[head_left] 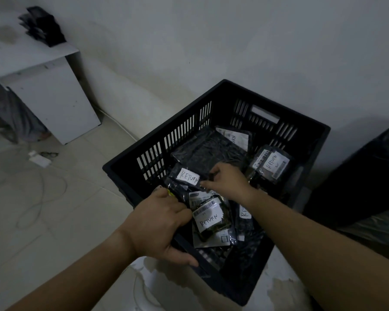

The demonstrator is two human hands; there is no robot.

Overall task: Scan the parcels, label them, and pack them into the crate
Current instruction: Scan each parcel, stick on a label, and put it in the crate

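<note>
1. Low and centre in the frame, your left hand is curling over the near-left wall of the black crate, beside the front parcel. I cannot tell whether it is gripping the wall or the parcel.
2. At mid-frame, your right hand is pinching the edge of the held parcel, which is lying inside the crate with its RETURN label up.
3. Keep it flat and label up while you are settling it, and avoid covering the labels beside it.
4. Towards the upper right, the far parcels are lying against the back wall.
</note>
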